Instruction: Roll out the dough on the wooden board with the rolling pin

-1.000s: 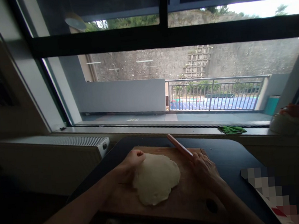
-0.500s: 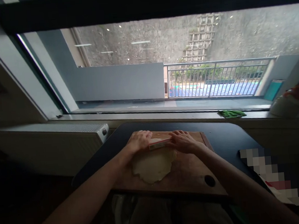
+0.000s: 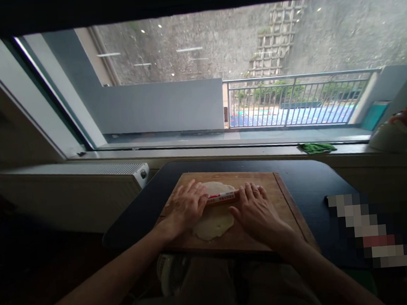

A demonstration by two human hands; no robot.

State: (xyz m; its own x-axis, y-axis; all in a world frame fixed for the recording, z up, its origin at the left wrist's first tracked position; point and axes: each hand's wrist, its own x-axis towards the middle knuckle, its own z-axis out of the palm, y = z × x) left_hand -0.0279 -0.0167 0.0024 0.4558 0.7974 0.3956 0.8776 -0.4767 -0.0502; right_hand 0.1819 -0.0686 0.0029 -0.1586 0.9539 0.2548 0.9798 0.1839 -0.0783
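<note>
A flattened sheet of dough (image 3: 214, 223) lies on a wooden board (image 3: 266, 232), with a rolling pin (image 3: 223, 197) across its upper part. The pin carries a white label with red print around its middle. Over its left end my left hand (image 3: 189, 203) is laid, fingers bent across it. My right hand (image 3: 255, 209) covers the other end, its fingers over the pin and its thumb at the near side. The pin's ends are mostly hidden beneath the hands. Dough shows both beyond the pin and on the near side.
The board rests on a dark table (image 3: 308, 182) below a window. A green cloth (image 3: 316, 148) and a whitish container (image 3: 394, 133) are on the sill (image 3: 252, 149). At the left stands a white radiator (image 3: 86, 180). A blurred-out item (image 3: 368, 233) lies on the table's right.
The rolling pin and both hands have come nearer along the dough, so dough now shows beyond the pin. The dough and board also look shifted, and the view has tilted slightly.
</note>
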